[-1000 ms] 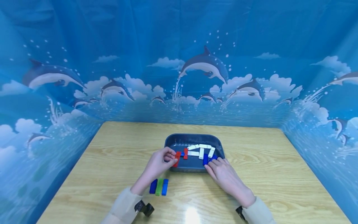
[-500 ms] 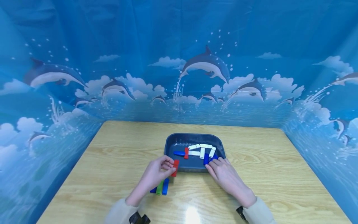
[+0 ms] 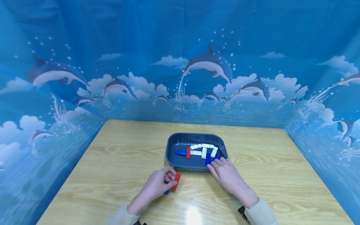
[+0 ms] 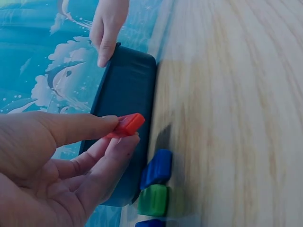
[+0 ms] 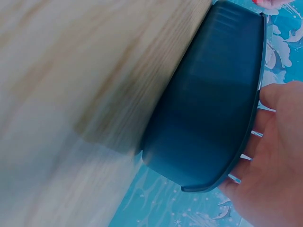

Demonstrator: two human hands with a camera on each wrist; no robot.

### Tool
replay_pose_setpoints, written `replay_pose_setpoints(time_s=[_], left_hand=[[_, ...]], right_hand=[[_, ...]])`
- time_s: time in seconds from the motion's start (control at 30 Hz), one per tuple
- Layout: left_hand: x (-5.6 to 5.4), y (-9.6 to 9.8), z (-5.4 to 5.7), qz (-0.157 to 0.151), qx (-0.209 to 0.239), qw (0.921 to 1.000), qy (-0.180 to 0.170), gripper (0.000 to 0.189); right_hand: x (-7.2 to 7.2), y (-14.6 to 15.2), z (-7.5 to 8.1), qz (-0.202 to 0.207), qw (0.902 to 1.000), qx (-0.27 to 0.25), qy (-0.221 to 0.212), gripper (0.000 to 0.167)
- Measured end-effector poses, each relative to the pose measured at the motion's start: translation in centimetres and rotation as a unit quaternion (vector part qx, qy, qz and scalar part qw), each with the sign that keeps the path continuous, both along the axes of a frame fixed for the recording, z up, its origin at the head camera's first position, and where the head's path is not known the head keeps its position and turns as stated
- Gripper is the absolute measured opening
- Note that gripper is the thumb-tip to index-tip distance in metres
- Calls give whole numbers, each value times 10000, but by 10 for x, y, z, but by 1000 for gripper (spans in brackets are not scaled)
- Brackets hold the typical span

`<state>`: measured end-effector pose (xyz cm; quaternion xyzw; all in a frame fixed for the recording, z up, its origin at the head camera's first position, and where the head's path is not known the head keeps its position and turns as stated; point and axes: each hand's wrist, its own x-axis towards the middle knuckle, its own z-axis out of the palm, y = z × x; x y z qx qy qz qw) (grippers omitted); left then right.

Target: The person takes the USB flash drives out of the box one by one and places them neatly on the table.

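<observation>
Between thumb and fingertips, my left hand (image 3: 157,184) pinches a small red oblong plastic piece (image 3: 177,179), in front of the tray's near left corner. Below it on the table lie a blue piece (image 4: 157,169), a green piece (image 4: 153,200) and a dark blue piece (image 4: 150,222) side by side; the hand hides most of them in the head view. My right hand (image 3: 229,179) grips the rim of the dark blue tray (image 5: 203,94) at its near right corner, its fingers hooked over the edge beside two blue pieces (image 3: 208,158).
Inside the tray, several white pieces (image 3: 196,153) lie in a linked-looking shape. A red piece (image 3: 188,152) and a blue piece (image 3: 181,152) adjoin them at the left. Around the wooden table (image 3: 126,147) hangs a dolphin-print curtain (image 3: 157,40).
My left hand has carried the red piece out from over the tray's left side, toward me and over the row of pieces on the table. My right hand keeps its place.
</observation>
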<state>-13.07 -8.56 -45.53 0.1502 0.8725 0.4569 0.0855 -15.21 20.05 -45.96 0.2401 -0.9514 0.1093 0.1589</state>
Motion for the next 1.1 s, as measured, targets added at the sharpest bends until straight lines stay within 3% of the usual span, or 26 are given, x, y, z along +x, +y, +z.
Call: replay_pose_setpoints(time_s=[0.17,0.4,0.5,0.73,0.9,1.1], left_hand=[[3,0,-4,-165,-160,9987,463,31],[3,5,-4,-97,-576,9963,628,34],[2,6,-7,-92,-659,9942,850,35],[0,6,-9,104,-1325,9827,1290,34],[0,2,-6,156,-1797,9767,1161,32],[2,-3,-7,69,-1809,9768,1141,30]], right_hand=[[0,0,0,-22,10000,2,-31,21],[0,0,0,-14,10000,-25,-33,22],[-1,0,0,-8,10000,-24,-45,22],[-1,1,-1,-15,10000,-26,-79,23],[-1,1,0,-29,10000,-27,-79,24],[-1,1,-1,-32,9999,-38,-104,24]])
